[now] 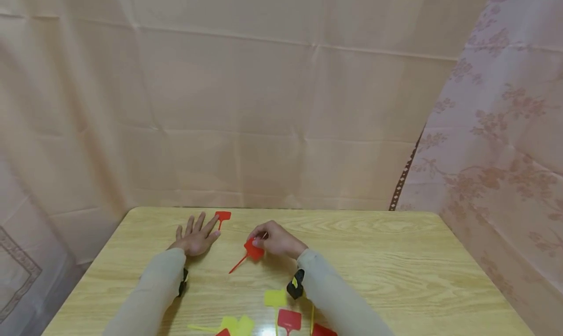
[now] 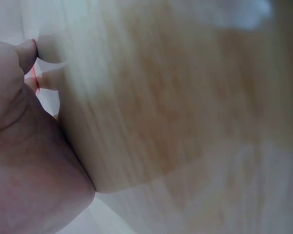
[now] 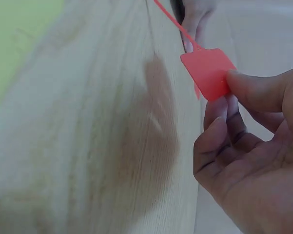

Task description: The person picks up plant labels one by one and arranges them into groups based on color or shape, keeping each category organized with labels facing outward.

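My right hand (image 1: 276, 239) pinches a red plastic plant label (image 3: 209, 69) by its square head, between thumb and fingers. In the head view, this label's thin stem slants down to the left over the table. My left hand (image 1: 199, 238) lies with straight, spread fingers on the tabletop near the far edge. Its index fingertip is right at the head of another red plant label (image 1: 223, 215), whose stem points toward me and runs down beside the thumb. In the left wrist view only thin red slivers of that label show past the fingers.
Near the front of the wooden table (image 1: 374, 262) lie a yellow label (image 1: 275, 298), a red label (image 1: 289, 319), more yellow labels (image 1: 237, 324) and another red one (image 1: 323, 330), partly cut off by the frame. A beige curtain (image 1: 264, 106) hangs behind the table's far edge.
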{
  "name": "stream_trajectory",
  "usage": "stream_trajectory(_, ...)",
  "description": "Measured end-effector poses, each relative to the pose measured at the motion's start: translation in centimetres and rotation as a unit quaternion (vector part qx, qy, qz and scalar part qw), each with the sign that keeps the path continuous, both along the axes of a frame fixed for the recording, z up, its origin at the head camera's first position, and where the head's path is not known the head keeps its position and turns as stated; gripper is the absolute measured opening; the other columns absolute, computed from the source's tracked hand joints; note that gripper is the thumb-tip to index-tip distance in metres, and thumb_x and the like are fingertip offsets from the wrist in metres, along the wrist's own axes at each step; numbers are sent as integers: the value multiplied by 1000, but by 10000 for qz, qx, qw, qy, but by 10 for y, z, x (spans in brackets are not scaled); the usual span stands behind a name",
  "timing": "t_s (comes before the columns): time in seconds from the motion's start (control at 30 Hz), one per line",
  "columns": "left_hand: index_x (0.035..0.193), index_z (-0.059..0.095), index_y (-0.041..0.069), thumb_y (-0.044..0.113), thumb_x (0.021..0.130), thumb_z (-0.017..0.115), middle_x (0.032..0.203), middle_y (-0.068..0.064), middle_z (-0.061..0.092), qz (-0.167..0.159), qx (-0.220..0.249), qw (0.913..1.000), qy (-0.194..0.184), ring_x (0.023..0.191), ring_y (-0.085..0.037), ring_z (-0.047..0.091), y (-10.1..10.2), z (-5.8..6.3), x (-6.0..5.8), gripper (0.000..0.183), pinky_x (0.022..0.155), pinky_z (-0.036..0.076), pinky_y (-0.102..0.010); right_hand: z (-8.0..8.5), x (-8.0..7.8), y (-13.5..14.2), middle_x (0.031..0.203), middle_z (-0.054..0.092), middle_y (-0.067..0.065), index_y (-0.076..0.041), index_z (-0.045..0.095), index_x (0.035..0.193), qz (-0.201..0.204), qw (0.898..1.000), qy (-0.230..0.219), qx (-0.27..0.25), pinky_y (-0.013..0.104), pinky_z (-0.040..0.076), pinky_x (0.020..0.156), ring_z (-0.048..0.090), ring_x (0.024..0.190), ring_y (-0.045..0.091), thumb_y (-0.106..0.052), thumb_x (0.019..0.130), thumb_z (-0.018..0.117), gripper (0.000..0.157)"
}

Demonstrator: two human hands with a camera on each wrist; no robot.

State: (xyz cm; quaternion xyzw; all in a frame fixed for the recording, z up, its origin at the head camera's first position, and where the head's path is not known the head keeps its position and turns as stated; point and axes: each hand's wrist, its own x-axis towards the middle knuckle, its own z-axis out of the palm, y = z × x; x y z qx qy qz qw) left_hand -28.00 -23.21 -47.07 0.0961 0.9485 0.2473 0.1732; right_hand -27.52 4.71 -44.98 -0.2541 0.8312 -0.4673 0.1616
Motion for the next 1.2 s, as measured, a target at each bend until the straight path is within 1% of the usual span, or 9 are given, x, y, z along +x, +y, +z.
stream_trajectory(0.23, 164, 8, 16, 53, 109, 29, 165, -24, -17, -40, 105, 9999, 32, 146, -51, -24, 2, 0, -1, 70, 106, -23, -71, -6, -13, -9, 85, 69, 4, 3, 76, 99, -272, 9986, 181, 415, 19, 44, 63, 53, 72, 9, 11, 92, 60, 19)
stream_trajectory(0.47, 165, 5, 18, 56, 108, 29, 166, -21, -18, -16, -17, 10000, -9, 147, -47, -25, 2, -4, -5, 72, 108, -23, -68, -12, -16, -15, 80, 64, 3, 2, 73, 99, -414, 9963, 221, 715, 19, 43, 60, 52, 70, 10, 11, 91, 58, 20)
stream_trajectory(0.57, 165, 6, 17, 54, 108, 30, 166, -22, -17, 7, 9, 10000, 2, 148, -48, -24, 2, -3, -5, 71, 109, -22, -69, -12, -16, -15, 80, 61, 2, 2, 71, 103, -422, 9962, 210, 736, 20, 44, 61, 52, 71, 10, 6, 91, 67, 14)
stream_trajectory(0.6, 164, 8, 16, 53, 109, 30, 166, -23, -16, 16, 25, 10000, 7, 148, -49, -23, 2, -3, -5, 71, 108, -22, -69, -11, -15, -15, 81, 61, 2, 2, 70, 105, -431, 9957, 206, 788, 21, 45, 63, 52, 72, 10, 3, 90, 72, 15)
stream_trajectory(0.73, 164, 10, 14, 48, 110, 32, 166, -25, -14, 46, 6, 10000, 8, 147, -51, -22, 2, 0, -2, 68, 108, -20, -71, -8, -10, -12, 89, 60, 3, -3, 68, 108, -478, 9909, 314, 1221, 29, 48, 75, 53, 81, 14, -13, 80, 88, 36)
stream_trajectory(0.83, 164, 11, 14, 50, 109, 33, 166, -25, -13, 59, 37, 10000, 44, 147, -51, -21, 1, 1, 0, 69, 108, -21, -71, -6, -5, -9, 89, 60, 3, -6, 68, 105, -515, 9849, 418, 1601, 32, 49, 77, 54, 82, 16, -19, 75, 93, 41)
stream_trajectory(1.0, 164, 11, 15, 56, 107, 31, 166, -24, -13, 89, 87, 9999, 57, 148, -50, -21, -1, -1, 0, 73, 108, -23, -69, -6, 2, -9, 78, 57, 0, -6, 70, 99, -574, 9794, 632, 1831, 29, 47, 69, 52, 73, 15, -21, 75, 92, 36)
stream_trajectory(1.13, 164, 11, 15, 54, 108, 33, 166, -25, -13, 96, 116, 9999, 43, 147, -51, -22, 1, 0, 1, 71, 107, -23, -70, -9, 4, -11, 78, 57, -2, -7, 71, 94, -698, 9761, 870, 1864, 28, 46, 68, 51, 72, 13, -21, 77, 91, 30)
stream_trajectory(1.2, 164, 10, 17, 56, 107, 32, 166, -25, -14, 74, 91, 9999, 53, 147, -51, -22, 1, -4, -1, 73, 107, -23, -70, -11, 3, -12, 79, 58, -3, -7, 71, 92, -777, 9748, 972, 1850, 29, 46, 69, 52, 73, 13, -20, 78, 90, 26)
